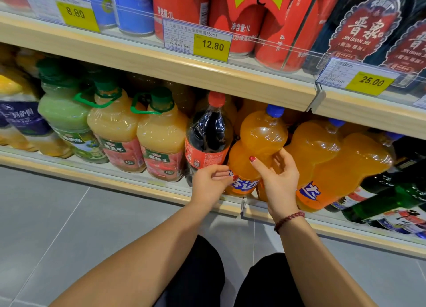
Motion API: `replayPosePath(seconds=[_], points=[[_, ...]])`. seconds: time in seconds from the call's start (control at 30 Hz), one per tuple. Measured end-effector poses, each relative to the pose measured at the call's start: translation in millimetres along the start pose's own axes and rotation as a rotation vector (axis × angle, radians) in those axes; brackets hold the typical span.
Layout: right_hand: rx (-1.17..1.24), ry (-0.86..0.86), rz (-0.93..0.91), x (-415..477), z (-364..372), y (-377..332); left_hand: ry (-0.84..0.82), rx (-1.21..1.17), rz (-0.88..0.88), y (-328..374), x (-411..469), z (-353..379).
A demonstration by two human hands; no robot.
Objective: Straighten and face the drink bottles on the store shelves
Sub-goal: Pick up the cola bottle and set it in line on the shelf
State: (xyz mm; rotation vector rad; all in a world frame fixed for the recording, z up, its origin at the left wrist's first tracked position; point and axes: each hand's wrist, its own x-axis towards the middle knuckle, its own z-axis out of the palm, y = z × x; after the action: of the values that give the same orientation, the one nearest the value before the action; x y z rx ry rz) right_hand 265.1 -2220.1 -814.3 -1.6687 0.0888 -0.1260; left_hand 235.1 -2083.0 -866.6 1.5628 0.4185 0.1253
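Hands meet at an orange bottle (260, 133) just right of centre, which stands at the front of the lower shelf (115, 181) and leans a little to the right. The right hand (279, 180) grips its narrow waist, thumb across the front and fingers wrapped round the right side; a beaded bracelet (289, 219) circles that wrist. The left hand (209, 182) sits at the left edge of the bottle's blue-and-white label with fingers curled in and tips against it, but whether they pinch the label cannot be told. A cola bottle (208, 136) with a red cap stands just left, touching the orange bottle. Further left runs a row of juice bottles (161, 136) with green caps and handles. To the right, more orange bottles (313, 150) lean together, with green bottles (391, 203) at the right edge. Across the top, the upper shelf (161, 69) carries red cans (242, 18) behind a yellow 12.80 price tag (212, 46). Grey floor (69, 226) fills the lower left.
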Motion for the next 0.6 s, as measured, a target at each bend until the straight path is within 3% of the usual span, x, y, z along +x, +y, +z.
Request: replayPosePath(seconds=[0.13, 0.37, 0.6], points=[[0.073, 0.079, -0.065, -21.3, -4.4, -12.6, 0.063, -0.066, 0.159, 17.3, -11.6, -39.8], [0.037, -0.260, -0.182, -30.5, 42.8, -34.3, 0.183, -0.164, 0.262, 24.7, -8.0, -95.0], [0.047, -0.244, -0.122, -14.3, 89.3, -33.1, 0.002, -0.102, 0.307, 22.1, -1.3, -91.5]])
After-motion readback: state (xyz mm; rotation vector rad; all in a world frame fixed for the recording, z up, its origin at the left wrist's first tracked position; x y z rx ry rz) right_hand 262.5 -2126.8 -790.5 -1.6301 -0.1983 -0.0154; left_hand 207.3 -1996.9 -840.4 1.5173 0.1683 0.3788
